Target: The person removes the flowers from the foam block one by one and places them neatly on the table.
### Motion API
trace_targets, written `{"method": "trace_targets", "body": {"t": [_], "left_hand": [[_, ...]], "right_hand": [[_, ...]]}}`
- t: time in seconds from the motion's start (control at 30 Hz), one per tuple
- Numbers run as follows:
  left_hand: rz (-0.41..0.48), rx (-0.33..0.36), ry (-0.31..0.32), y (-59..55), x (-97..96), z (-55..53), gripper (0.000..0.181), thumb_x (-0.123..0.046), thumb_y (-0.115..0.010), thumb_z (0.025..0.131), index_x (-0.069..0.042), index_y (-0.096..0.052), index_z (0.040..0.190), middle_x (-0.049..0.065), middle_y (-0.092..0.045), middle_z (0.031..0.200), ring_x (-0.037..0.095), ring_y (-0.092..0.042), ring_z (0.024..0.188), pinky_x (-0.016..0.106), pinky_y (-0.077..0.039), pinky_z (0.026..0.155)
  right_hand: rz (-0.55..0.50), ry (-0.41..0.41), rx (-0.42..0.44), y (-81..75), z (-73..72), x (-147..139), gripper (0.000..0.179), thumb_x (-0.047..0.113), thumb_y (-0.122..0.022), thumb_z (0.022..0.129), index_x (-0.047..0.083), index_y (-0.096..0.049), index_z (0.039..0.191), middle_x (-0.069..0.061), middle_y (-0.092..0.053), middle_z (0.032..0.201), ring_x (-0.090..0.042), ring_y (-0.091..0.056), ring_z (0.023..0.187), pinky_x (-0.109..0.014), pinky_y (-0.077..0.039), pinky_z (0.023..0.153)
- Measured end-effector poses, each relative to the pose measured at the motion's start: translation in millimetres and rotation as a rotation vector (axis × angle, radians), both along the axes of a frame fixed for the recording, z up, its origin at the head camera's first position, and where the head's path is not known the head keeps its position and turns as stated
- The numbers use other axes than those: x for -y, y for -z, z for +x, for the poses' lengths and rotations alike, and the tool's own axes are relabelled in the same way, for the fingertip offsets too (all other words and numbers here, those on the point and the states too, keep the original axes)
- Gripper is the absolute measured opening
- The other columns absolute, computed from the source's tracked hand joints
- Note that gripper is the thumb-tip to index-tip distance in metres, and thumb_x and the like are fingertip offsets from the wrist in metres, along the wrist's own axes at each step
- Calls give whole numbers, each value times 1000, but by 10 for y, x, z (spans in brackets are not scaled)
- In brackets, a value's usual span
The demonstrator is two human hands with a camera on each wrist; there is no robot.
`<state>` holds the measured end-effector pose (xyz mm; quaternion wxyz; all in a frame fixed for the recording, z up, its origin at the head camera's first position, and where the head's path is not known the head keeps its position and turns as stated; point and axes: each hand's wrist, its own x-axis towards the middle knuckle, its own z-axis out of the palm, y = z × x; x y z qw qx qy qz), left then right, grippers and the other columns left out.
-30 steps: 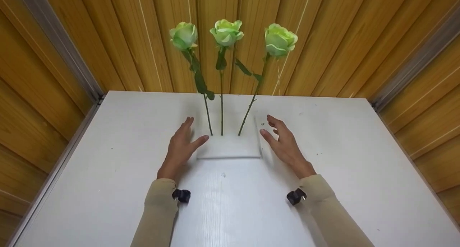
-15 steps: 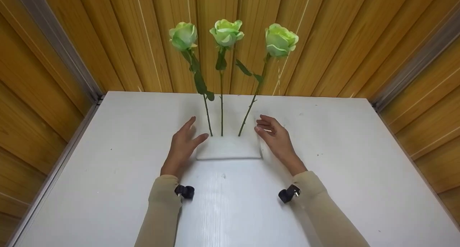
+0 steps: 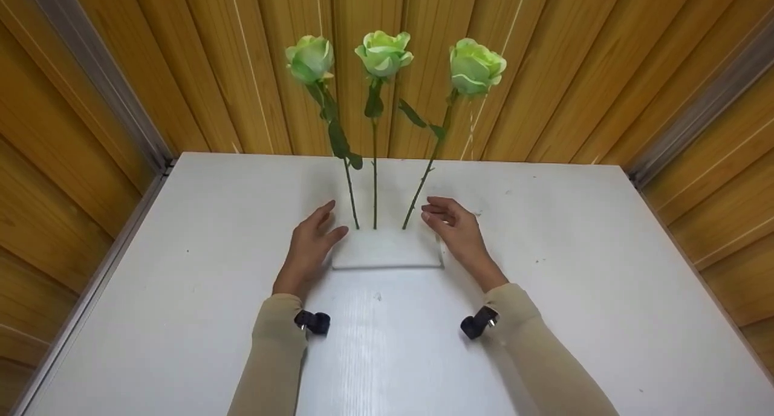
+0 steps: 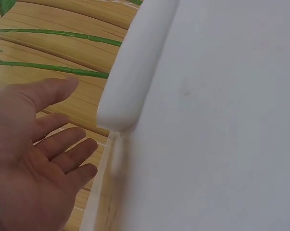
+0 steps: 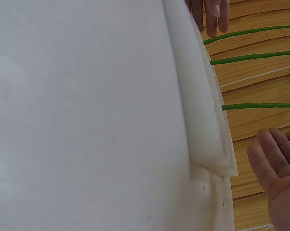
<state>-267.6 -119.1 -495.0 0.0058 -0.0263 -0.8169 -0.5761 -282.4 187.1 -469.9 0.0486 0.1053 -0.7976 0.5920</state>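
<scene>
Three pale green roses, the left rose (image 3: pixel 309 59), the middle rose (image 3: pixel 384 54) and the right rose (image 3: pixel 476 67), stand in a white block (image 3: pixel 387 251). Two stems rise nearly straight; the right one leans rightward. Beside the block's left end is my left hand (image 3: pixel 308 247), thumb spread from its fingers, holding nothing. My right hand (image 3: pixel 462 234) hovers by the right end, fingertips close to the leaning stem. In the right wrist view this hand (image 5: pixel 284 192) has loosely bent fingers, with its thumb cut off at the frame edge near the stem (image 5: pixel 258 106).
The block rests on a white tabletop (image 3: pixel 181 295) with small specks. Behind stands a wood-patterned wall (image 3: pixel 544 71), with more panels at both sides and metal posts (image 3: pixel 115 77) in the corners. A small black camera (image 3: pixel 314 323) sits on each wrist.
My right hand has moved left toward the leaning stem, its fingers drawing closer to the thumb. My left hand has shifted slightly right. The roses and block stay in place.
</scene>
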Motion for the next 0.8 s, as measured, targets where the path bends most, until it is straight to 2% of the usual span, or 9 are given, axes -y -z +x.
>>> {"method": "trace_targets", "body": {"t": [0.27,0.37,0.53,0.8], "left_hand": [[48,-9,26,56,-3,-29,65,-10,-74,101,-4,-46,160,17,-45,163,33,-45,148,40,-40,121],[43,-6,29,75,-1,-32,63,-10,-75,101,-4,-49,158,17,-50,159,32,-49,145,40,-42,119],[30,3,9,105,14,-42,57,-11,-75,100,-5,-56,153,15,-58,152,29,-54,141,40,-44,117],[62,-16,-15,136,6,-72,52,-9,-77,98,-1,-62,147,14,-61,148,27,-59,135,38,-47,114]], "right_hand": [[-4,-10,21,70,-30,59,41,15,-76,101,-3,-66,137,-11,-73,124,-23,-69,114,-25,-56,96],[-29,-18,31,94,-32,88,39,12,-76,101,-4,-67,135,-13,-73,123,-22,-69,112,-26,-58,94],[-84,-25,68,132,-49,150,34,7,-75,100,-5,-69,131,-16,-72,122,-23,-69,111,-29,-59,94],[-38,4,90,190,-71,215,32,11,-77,100,-2,-71,129,-14,-72,121,-26,-68,113,-26,-57,95]]}}
